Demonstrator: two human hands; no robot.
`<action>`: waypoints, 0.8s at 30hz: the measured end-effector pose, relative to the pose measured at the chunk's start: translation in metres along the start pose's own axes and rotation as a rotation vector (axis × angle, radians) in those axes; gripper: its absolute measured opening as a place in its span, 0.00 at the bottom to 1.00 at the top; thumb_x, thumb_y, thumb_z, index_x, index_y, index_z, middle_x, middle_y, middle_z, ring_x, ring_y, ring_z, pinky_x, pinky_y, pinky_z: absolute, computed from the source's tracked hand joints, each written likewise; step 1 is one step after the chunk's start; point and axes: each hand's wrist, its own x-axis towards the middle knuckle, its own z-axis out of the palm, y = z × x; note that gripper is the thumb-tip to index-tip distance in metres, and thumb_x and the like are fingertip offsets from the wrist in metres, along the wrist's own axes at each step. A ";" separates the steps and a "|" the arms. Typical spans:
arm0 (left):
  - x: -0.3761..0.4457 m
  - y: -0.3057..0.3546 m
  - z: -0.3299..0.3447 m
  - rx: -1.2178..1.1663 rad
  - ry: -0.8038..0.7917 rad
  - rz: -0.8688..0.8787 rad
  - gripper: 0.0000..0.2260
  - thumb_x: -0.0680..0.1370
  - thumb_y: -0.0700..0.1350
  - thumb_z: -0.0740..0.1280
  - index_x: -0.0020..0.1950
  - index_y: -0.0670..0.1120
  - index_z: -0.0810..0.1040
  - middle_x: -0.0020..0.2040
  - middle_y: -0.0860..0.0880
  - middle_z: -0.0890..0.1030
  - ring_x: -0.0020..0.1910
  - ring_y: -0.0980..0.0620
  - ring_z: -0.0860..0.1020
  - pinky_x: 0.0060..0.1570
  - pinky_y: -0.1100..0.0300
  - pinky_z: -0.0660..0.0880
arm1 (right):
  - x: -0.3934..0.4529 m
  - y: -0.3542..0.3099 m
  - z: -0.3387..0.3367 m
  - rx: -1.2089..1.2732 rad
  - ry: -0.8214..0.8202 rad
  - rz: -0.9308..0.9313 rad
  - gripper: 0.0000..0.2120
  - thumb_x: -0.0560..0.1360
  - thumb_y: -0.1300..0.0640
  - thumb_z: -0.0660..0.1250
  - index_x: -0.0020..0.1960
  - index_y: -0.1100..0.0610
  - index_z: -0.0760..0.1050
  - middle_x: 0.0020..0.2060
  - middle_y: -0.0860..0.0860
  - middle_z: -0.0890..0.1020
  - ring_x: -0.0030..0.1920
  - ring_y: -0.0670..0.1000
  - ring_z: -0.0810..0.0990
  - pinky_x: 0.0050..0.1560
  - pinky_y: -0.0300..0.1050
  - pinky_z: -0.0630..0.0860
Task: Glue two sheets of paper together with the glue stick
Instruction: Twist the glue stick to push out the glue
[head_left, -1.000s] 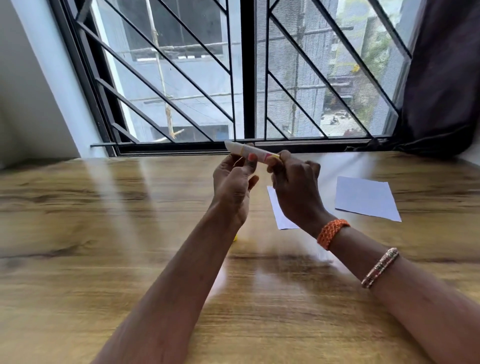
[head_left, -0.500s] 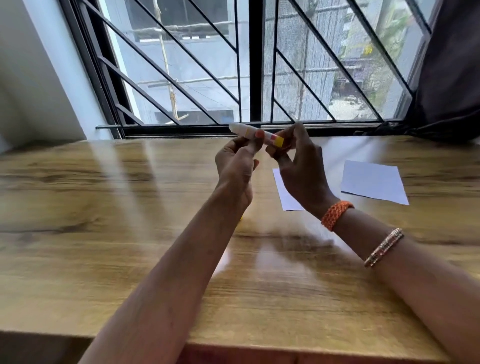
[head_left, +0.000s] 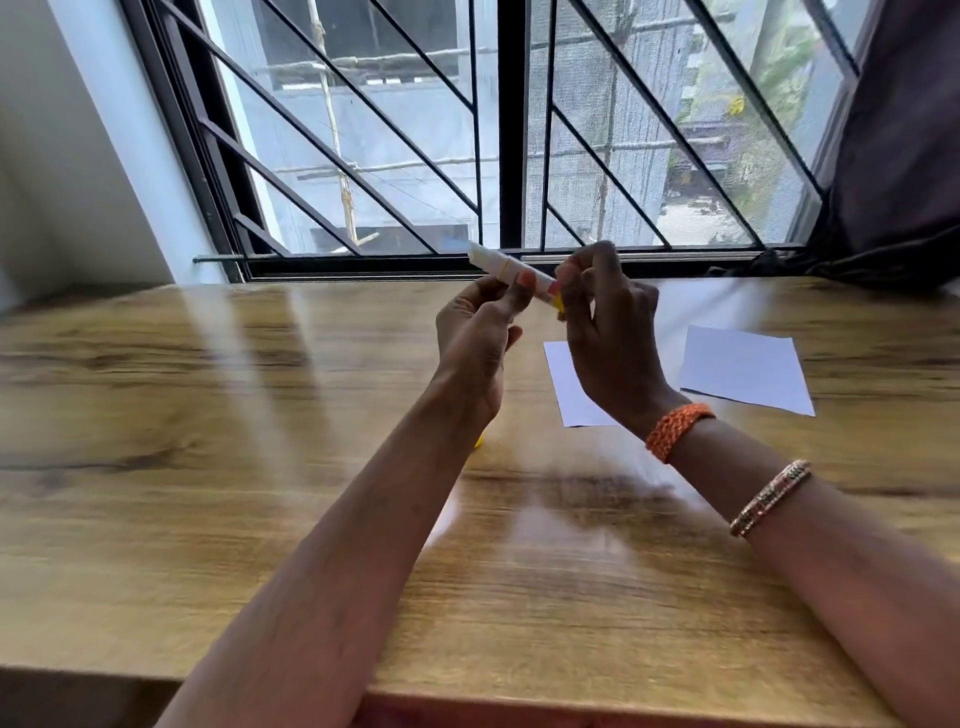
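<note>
The wooden table (head_left: 218, 467) stretches out under my arms, up against the barred window (head_left: 498, 130). On it, to my right, two white sheets lie flat and apart: the farther sheet (head_left: 745, 369) in full view, the nearer sheet (head_left: 571, 395) partly hidden behind my right wrist. I hold the glue stick (head_left: 511, 273) up in the air above the table, tilted, between both hands. My left hand (head_left: 475, 343) grips its barrel with curled fingers, and my right hand (head_left: 608, 332) pinches its yellow end. A small yellow thing (head_left: 479, 441) peeks out beside my left wrist; I cannot tell what it is.
</note>
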 end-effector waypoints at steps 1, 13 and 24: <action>0.000 0.000 0.000 0.001 0.016 -0.005 0.07 0.74 0.42 0.69 0.36 0.49 0.77 0.26 0.60 0.77 0.36 0.58 0.70 0.43 0.61 0.66 | -0.002 0.000 0.001 -0.015 0.002 -0.036 0.11 0.79 0.51 0.58 0.48 0.59 0.70 0.36 0.51 0.80 0.38 0.53 0.79 0.51 0.53 0.67; 0.001 0.003 -0.003 0.008 0.037 -0.050 0.03 0.74 0.46 0.69 0.40 0.49 0.78 0.38 0.54 0.76 0.40 0.55 0.68 0.42 0.60 0.68 | 0.000 -0.001 -0.007 -0.307 0.022 -0.199 0.06 0.71 0.57 0.70 0.44 0.57 0.74 0.34 0.50 0.81 0.38 0.55 0.79 0.51 0.48 0.59; 0.008 -0.005 -0.004 0.010 -0.056 -0.012 0.08 0.74 0.43 0.68 0.36 0.50 0.75 0.28 0.60 0.75 0.36 0.58 0.69 0.41 0.60 0.67 | 0.001 0.004 -0.004 -0.185 -0.021 -0.114 0.15 0.80 0.48 0.52 0.42 0.54 0.70 0.31 0.50 0.79 0.37 0.53 0.77 0.48 0.46 0.55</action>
